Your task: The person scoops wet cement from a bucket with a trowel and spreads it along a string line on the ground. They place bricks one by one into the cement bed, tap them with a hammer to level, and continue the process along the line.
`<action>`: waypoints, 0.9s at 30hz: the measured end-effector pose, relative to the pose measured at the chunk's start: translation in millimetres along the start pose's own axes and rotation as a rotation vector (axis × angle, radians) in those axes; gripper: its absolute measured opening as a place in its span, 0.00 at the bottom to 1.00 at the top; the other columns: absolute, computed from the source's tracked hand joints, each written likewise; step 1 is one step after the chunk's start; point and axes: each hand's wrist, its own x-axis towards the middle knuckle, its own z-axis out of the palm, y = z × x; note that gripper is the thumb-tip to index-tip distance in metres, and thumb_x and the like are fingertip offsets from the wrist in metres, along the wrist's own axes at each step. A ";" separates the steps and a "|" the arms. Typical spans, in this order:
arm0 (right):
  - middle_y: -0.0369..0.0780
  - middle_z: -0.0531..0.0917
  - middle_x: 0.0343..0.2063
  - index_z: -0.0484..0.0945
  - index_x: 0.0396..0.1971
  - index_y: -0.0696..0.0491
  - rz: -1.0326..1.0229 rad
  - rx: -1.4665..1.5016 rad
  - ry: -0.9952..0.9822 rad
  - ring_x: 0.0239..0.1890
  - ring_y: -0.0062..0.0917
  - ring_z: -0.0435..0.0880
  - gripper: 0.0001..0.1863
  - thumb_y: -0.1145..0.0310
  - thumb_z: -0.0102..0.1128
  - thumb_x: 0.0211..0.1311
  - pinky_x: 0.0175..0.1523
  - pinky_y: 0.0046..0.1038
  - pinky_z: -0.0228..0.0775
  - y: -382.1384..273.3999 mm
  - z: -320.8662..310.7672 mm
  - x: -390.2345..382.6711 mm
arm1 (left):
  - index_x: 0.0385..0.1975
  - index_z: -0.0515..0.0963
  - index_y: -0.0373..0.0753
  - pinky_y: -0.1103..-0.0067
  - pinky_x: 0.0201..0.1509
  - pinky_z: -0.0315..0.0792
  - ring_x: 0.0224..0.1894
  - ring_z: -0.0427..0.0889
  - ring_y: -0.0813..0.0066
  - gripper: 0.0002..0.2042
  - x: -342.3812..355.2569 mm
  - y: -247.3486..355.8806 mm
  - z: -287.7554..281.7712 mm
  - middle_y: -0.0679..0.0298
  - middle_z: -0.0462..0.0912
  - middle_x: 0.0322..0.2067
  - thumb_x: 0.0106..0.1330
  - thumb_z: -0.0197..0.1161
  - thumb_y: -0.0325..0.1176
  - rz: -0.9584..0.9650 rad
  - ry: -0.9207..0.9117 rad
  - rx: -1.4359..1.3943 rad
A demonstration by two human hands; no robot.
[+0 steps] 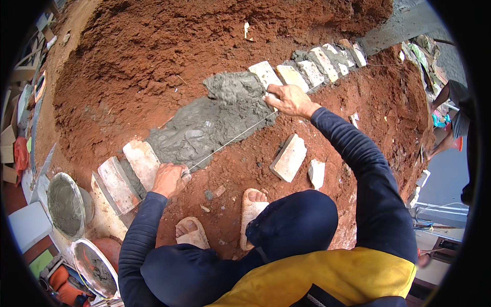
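A row of whitish bricks and grey wet mortar (pixel 192 125) runs diagonally across red soil. A taut string (pixel 232 140) stretches along the row's near side. My left hand (pixel 171 180) is closed at the string's left stretch, beside the near end of a pale brick (pixel 140 158); what its fingers hold is too small to make out. Farther right, my right hand (pixel 290 101) has its fingers curled at the near end of another pale brick (pixel 264 74), which sits at the edge of the mortar. The hand partly covers that brick's lower end.
Two loose brick pieces (pixel 289 157) (pixel 316 174) lie on the soil before my feet. Buckets of mortar (pixel 65 207) (pixel 94 268) stand at the left. A soil bank (pixel 169 46) rises behind the row. Another person's legs (pixel 442 138) show at the far right.
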 end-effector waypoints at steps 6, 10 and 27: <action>0.54 0.87 0.36 0.77 0.49 0.52 0.049 0.018 0.197 0.39 0.51 0.88 0.21 0.48 0.53 0.77 0.45 0.48 0.79 5.7 68.9 -22.7 | 0.50 0.85 0.41 0.61 0.65 0.69 0.57 0.83 0.52 0.16 -8.3 5.3 -13.1 0.52 0.89 0.47 0.66 0.66 0.41 0.025 0.012 0.046; 0.53 0.81 0.23 0.75 0.39 0.56 0.388 0.351 0.266 0.28 0.51 0.82 0.26 0.44 0.51 0.78 0.39 0.46 0.75 4.2 67.5 -101.2 | 0.50 0.85 0.40 0.62 0.66 0.69 0.56 0.84 0.52 0.16 1.3 -2.0 -25.8 0.53 0.89 0.47 0.66 0.66 0.39 -0.067 0.074 0.059; 0.45 0.84 0.24 0.77 0.45 0.59 0.661 0.683 -0.140 0.19 0.32 0.84 0.27 0.46 0.46 0.82 0.20 0.35 0.76 -20.6 128.4 -85.1 | 0.46 0.86 0.40 0.63 0.65 0.68 0.54 0.84 0.54 0.13 12.9 -23.2 -20.6 0.55 0.89 0.47 0.64 0.67 0.37 -0.056 0.303 0.133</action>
